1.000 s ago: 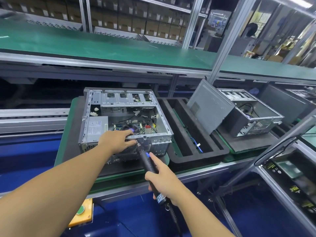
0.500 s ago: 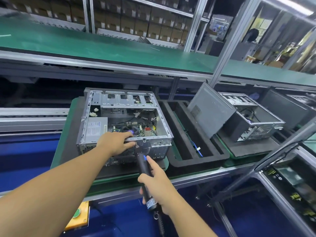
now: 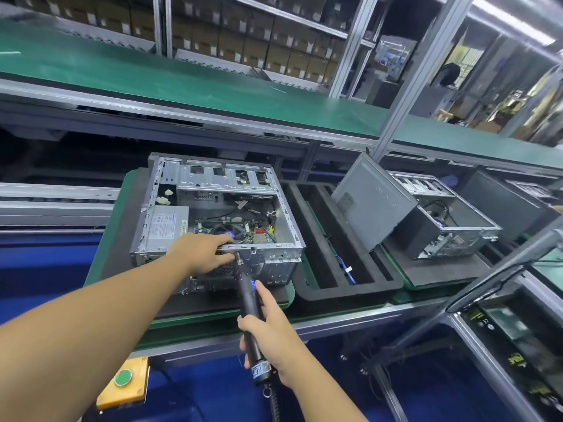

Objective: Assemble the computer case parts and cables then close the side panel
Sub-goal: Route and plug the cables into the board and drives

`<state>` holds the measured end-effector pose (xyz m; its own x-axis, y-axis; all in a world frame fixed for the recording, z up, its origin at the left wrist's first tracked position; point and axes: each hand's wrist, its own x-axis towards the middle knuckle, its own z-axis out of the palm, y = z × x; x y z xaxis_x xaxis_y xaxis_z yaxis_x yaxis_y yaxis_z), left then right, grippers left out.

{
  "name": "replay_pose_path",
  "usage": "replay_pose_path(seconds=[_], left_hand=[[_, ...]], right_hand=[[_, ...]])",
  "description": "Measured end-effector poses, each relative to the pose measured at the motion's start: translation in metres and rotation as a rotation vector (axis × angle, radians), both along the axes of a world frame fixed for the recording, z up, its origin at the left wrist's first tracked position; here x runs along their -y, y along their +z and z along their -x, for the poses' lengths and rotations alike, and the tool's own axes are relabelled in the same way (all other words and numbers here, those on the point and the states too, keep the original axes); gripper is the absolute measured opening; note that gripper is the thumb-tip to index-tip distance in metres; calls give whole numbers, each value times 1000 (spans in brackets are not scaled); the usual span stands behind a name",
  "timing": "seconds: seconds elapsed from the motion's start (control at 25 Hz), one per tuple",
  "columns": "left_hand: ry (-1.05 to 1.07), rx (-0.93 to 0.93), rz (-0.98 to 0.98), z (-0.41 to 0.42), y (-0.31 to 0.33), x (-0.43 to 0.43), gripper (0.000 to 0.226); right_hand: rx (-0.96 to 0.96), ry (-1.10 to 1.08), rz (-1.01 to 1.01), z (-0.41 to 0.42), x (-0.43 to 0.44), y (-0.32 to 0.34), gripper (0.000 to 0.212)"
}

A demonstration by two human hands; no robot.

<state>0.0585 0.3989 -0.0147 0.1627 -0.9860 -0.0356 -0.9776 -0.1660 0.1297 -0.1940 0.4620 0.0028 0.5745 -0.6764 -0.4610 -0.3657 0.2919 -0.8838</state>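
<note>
From my feed I see the long green bench top [image 3: 182,80] running across the back. Below it the open computer case [image 3: 170,178] lies on a dark mat near the front edge, open side facing up. Just right of it there's a black foam tray [image 3: 307,263], then a second case [image 3: 475,226] with a grey panel [image 3: 374,199] leaning on it. Left hand [image 3: 198,252] grips the open case's near top rim, fingers over the edge, thumb under. Right hand [image 3: 271,330] is wrapped round the black electric screwdriver [image 3: 248,300], forefinger along the barrel, bit touching that same rim just beside the left thumb
</note>
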Motion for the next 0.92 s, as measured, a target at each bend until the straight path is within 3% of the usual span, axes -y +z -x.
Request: replay_pose_path(seconds=[0.32,0.56,0.76,0.92], left_hand=[[-63,1,-26,2,7,-5,60],[-72,-64,64,1,4,-15,76],[-72,-25,-41,2,11,-10,65],[-41,-91,-98,4,20,-16,80]], right_hand=[[79,-70,-93,-1,3,-2,80],[325,-113,-311,8,1,-1,41],[387,-104,-313,15,-4,-6,44],[292,-133,-247,9,-6,-4,45]])
